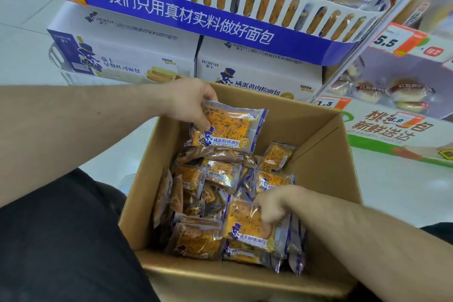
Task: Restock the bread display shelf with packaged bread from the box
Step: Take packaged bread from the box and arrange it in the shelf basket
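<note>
An open cardboard box (326, 164) sits on the floor in front of me, holding several orange-and-blue bread packets. My left hand (191, 103) grips one bread packet (230, 127) by its upper left corner, lifted above the pile at the box's far side. My right hand (274, 203) is down inside the box, fingers closed on the top edge of another bread packet (247, 225) near the front. The white slotted display shelf (245, 2) with a blue banner hangs above and behind the box, with packets standing in it.
Two white printed cartons (122, 56) stand under the shelf behind the box. A second rack (397, 95) with round buns and orange price tags is at the right. My dark-clothed knee (61, 240) presses against the box's left side. White floor tiles surround everything.
</note>
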{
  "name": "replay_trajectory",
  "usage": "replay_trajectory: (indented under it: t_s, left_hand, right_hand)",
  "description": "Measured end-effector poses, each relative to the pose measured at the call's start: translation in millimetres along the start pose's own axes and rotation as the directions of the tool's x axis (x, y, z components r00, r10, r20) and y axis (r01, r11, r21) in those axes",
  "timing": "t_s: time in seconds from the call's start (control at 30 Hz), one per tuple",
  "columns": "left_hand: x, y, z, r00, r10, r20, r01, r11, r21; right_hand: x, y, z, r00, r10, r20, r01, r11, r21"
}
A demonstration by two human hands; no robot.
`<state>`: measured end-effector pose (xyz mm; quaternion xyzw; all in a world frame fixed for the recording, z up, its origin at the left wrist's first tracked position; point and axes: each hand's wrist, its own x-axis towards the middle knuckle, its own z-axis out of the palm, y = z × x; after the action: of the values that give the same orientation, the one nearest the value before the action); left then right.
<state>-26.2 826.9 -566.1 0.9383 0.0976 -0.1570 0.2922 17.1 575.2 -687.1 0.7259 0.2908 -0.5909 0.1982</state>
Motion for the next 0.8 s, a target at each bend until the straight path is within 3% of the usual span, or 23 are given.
replay_trajectory:
  t_s: [0.1,0.17,0.27,0.37,0.43,0.53,0.63,0.8]
  left_hand:
    - [0,3,-3,1.000,-0.012,-0.004,0.012,0.998,-0.069]
    - [0,5,-3,1.000,-0.024,-0.005,0.023,0.991,-0.129]
    - [1,8,-1,0.998,-0.046,-0.047,0.033,0.970,-0.240]
    - [5,11,-1,0.997,-0.076,0.004,0.067,0.854,-0.516]
    - [7,12,-1,0.993,-0.108,0.052,0.117,0.767,-0.631]
    - [6,20,4,0.973,-0.143,0.181,0.230,0.656,-0.719]
    - [1,35,10,0.946,-0.102,0.308,0.312,0.544,-0.779]
    - [-4,55,21,0.928,-0.079,0.364,0.364,0.403,-0.840]
  right_hand:
    - [-34,24,-30,0.990,-0.127,-0.057,0.137,0.960,0.243]
    - [-62,44,-48,0.974,-0.200,-0.110,0.228,0.876,0.425]
    - [-96,72,-64,0.947,-0.263,-0.187,0.318,0.664,0.677]
    - [-120,90,-70,0.911,-0.281,-0.301,0.392,0.366,0.844]
    - [-128,94,-69,0.862,-0.288,-0.416,0.472,0.158,0.868]
    - [-130,93,-66,0.775,-0.351,-0.525,0.548,-0.039,0.835]
    - [-124,85,-67,0.724,-0.397,-0.563,0.575,-0.103,0.812]
    - [-122,49,-68,0.654,-0.473,-0.590,0.548,-0.242,0.801]
